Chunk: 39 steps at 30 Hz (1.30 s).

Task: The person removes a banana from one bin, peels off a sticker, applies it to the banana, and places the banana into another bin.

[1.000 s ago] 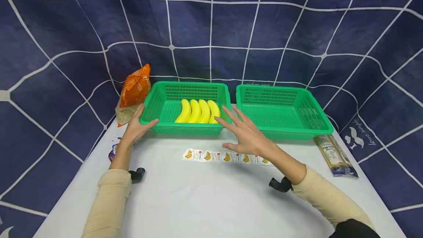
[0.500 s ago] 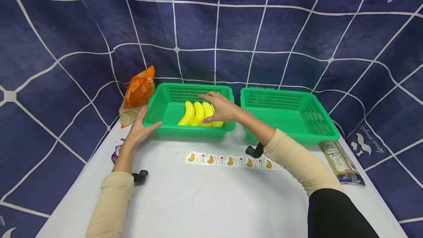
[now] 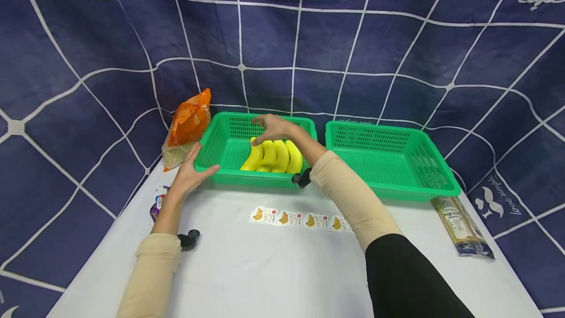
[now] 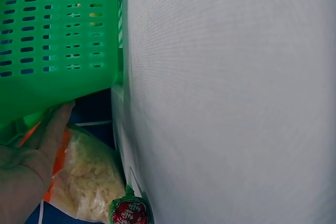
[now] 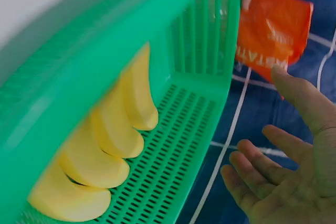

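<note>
Two baskets stand side by side at the back of the counter, the left basket just apart from the right basket. Four bananas lie in a row in the left basket. A snack bag leans behind the left basket's left side, touching it or nearly so. A strip of stickers lies before the left basket. A small packet lies at the counter's left edge; a long packet lies right of the right basket's front.

The blue backdrop cloth reads "love simple"; other packet and sticker print is too small.
</note>
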### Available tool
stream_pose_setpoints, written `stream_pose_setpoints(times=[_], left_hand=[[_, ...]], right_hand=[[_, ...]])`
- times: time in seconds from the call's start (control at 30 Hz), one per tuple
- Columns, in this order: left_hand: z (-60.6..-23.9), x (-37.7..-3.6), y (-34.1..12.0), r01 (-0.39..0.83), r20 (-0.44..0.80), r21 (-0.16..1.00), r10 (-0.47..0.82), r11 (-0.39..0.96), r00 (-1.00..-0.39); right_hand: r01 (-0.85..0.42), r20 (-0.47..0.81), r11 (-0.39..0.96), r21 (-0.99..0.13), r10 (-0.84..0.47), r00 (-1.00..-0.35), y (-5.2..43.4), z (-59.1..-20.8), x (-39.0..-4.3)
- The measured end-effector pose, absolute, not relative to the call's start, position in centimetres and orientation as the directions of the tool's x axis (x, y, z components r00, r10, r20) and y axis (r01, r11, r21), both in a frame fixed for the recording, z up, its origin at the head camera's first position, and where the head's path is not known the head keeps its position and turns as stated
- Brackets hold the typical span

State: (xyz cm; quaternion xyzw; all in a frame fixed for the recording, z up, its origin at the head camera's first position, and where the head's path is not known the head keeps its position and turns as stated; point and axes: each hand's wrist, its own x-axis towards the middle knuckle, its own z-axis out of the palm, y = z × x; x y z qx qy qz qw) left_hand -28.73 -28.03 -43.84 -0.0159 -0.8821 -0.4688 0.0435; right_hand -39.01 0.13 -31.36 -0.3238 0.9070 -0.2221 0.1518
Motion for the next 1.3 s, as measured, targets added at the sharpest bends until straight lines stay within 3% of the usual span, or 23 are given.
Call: stream_pose_setpoints(times=[0.3,0.7,1.07,1.3], left_hand=[[-43.9,-28.4,-28.3,0.071,0.099,0.82,-0.018,0.568,-0.995],[-44.1,-28.2,-28.4,0.06,0.099,0.814,-0.037,0.578,-0.994],[-44.5,-28.7,-27.9,0.059,0.107,0.811,-0.049,0.582,-0.993],[-44.3,-28.8,-28.0,0.06,0.106,0.822,-0.049,0.566,-0.993]], right_hand=[[-0.361,-0.188,0.727,-0.584,-0.553,-0.812,-0.7,-32.6,-41.4],[-0.267,-0.174,0.746,-0.61,-0.455,-0.873,-2.4,-35.5,-43.7],[-0.192,-0.403,0.839,-0.509,-0.43,-0.808,-2.5,-38.1,-44.9],[-0.186,-0.442,0.888,-0.42,-0.38,-0.813,-3.8,-38.4,-44.9]])
